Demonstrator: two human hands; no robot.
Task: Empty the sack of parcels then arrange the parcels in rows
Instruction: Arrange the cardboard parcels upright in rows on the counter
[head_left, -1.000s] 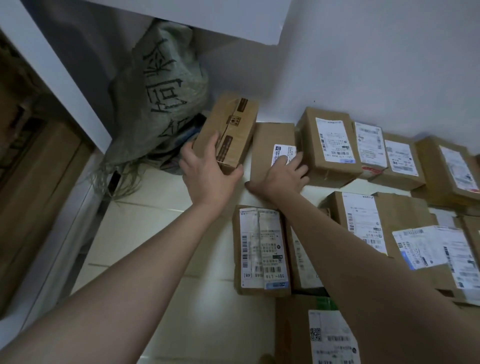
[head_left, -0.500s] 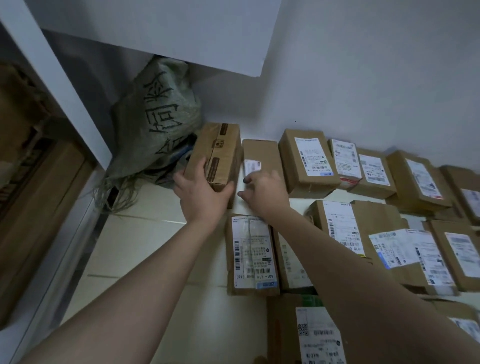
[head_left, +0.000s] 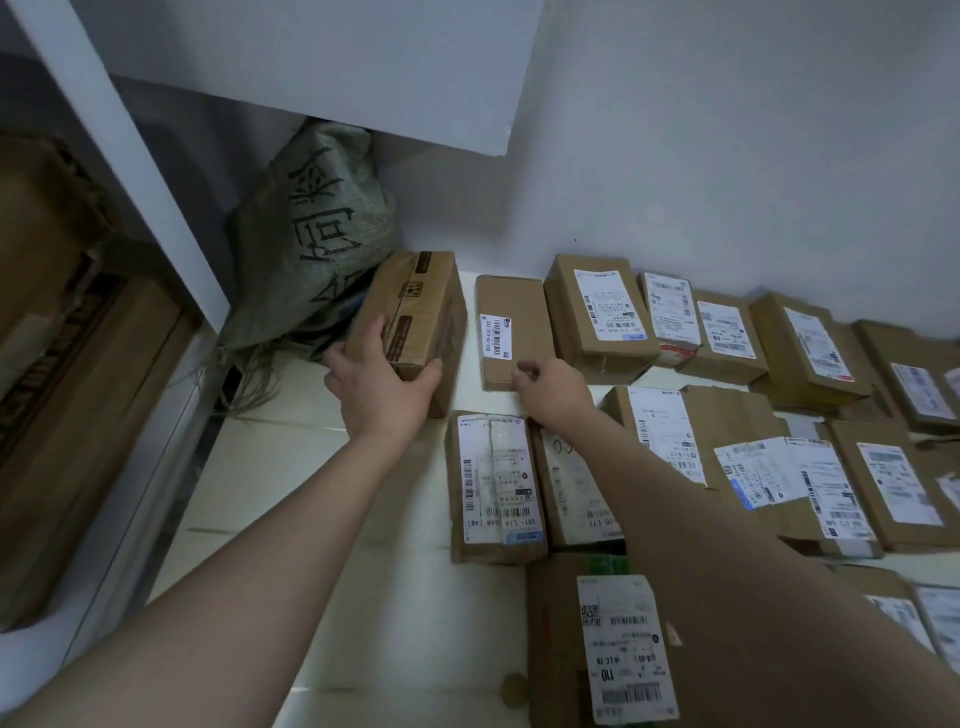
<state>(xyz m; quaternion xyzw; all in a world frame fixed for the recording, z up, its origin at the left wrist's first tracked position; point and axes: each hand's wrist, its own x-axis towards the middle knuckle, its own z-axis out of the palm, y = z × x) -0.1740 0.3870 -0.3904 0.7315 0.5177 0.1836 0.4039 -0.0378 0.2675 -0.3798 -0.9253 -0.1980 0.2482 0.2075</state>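
your left hand (head_left: 384, 387): wrapped round taped box (head_left: 421, 306), left end of back row, just beside sack (head_left: 311, 228) | your right hand (head_left: 553, 389): fingers curled at near edge of flat parcel (head_left: 511, 322), can't tell if gripping

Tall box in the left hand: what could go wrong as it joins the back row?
1. The tall box, gripped by the left hand, stands higher than the flat parcel beside it; released carelessly, it may tip onto it.
2. The sack sits close behind the box; pushing it back could snag the sack and skew the row.
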